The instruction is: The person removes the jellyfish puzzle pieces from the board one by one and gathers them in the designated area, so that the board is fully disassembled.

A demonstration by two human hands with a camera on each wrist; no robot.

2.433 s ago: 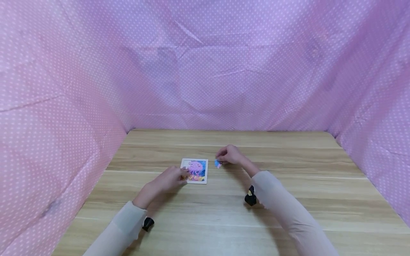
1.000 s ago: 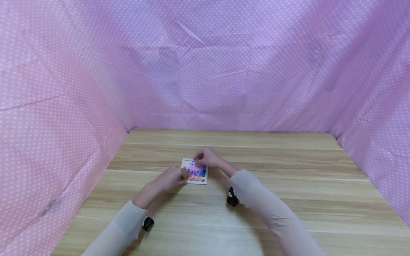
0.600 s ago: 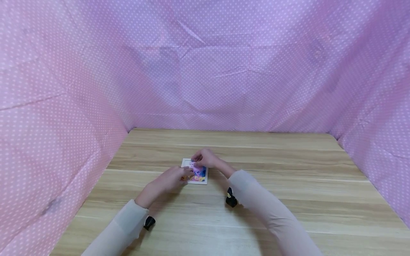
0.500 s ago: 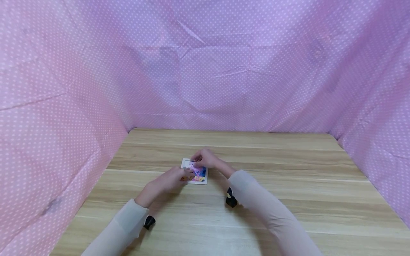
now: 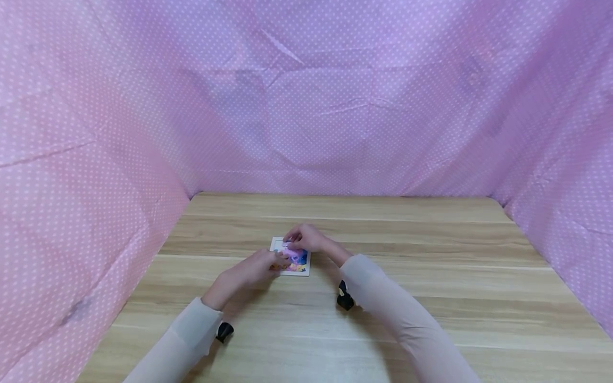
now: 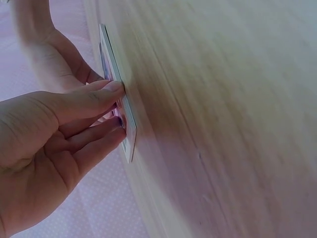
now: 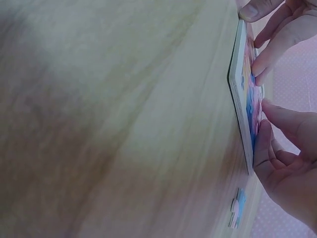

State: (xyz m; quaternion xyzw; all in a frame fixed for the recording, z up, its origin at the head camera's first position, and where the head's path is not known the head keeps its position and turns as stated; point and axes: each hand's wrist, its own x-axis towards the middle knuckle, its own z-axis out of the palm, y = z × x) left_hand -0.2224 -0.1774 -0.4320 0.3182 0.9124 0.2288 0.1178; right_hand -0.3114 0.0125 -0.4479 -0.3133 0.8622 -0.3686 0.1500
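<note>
A square jigsaw puzzle board point(image 5: 275, 243) with a white frame and a pink jellyfish sea picture lies flat on the table. My left hand point(image 5: 258, 264) holds its near left side; in the left wrist view the thumb meets the board's edge point(image 6: 130, 119) and the other fingers rest on the picture. My right hand point(image 5: 308, 237) bends over the far part of the board, thumb and fingers pinching a small puzzle piece, mostly hidden by the fingertips. Another loose piece point(image 7: 238, 208), blue and pink, lies beside the board in the right wrist view; my right hand hides it from the head view.
The wooden table point(image 5: 431, 298) spreads around the board. Pink dotted cloth point(image 5: 306, 133) hangs behind it and at both sides. Black devices, one on the left wrist point(image 5: 224, 332) and one on the right point(image 5: 345, 296), stick out below the sleeves.
My right hand has moved left from the loose pieces beside the board to the board's far part, then crept slightly further left. My left fingers have shifted slightly inward over the picture.
</note>
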